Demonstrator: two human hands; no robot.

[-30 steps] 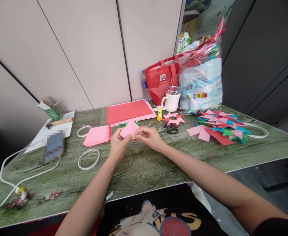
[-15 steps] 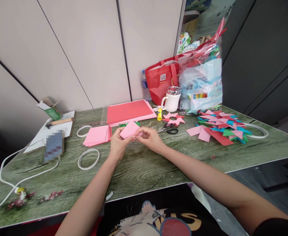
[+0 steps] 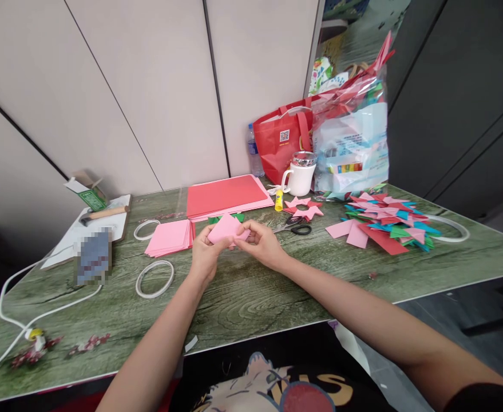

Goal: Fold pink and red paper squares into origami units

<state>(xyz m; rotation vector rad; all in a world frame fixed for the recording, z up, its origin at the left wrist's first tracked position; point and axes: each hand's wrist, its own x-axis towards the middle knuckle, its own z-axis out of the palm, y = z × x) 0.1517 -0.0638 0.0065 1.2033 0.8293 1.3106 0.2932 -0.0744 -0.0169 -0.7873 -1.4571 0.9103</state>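
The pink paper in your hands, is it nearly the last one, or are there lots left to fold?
Lots left, it seems. Done: a pile of folded pieces in pink, red, green and blue, plus a pink star ring. In hand: one pink paper, pinched by the left hand and right hand. Left: a stack of pink squares and big red sheets.

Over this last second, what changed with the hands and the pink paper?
Little. Both hands, left hand and right hand, kept their grip on the folded pink paper, which tipped slightly flatter and lower between them. The stack of pink sheets, scissors and pile of folded pieces stayed put on the table.
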